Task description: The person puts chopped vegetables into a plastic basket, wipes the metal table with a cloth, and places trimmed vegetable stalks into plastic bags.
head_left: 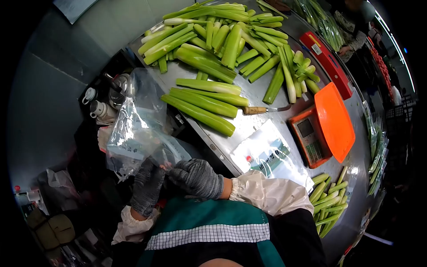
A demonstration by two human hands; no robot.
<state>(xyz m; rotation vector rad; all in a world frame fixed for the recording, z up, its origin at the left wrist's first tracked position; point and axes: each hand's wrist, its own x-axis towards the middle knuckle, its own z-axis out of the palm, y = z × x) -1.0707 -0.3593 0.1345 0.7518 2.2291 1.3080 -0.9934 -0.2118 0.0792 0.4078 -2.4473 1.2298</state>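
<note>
My left hand (147, 188) and my right hand (198, 178), both in grey knit gloves, meet close to my body. Their fingers are closed on the lower end of a clear plastic bag (131, 140). The bag has some print on it and hangs crumpled beyond the left edge of the metal table (209, 138). Nearest to the hands on the table are several thick green stalks with pale ends (200, 113). A printed plastic bag (267, 153) lies flat to the right. Exactly where the fingertips grip is partly hidden.
A hooked knife with a wooden handle (258, 110) lies beside the stalks. An orange scale (311, 138) with a tilted pan and a red box (327, 64) stand at the right. More stalks (222, 35) pile up at the back. Bottles (102, 109) stand left; another person's sleeve (356, 42) shows far right.
</note>
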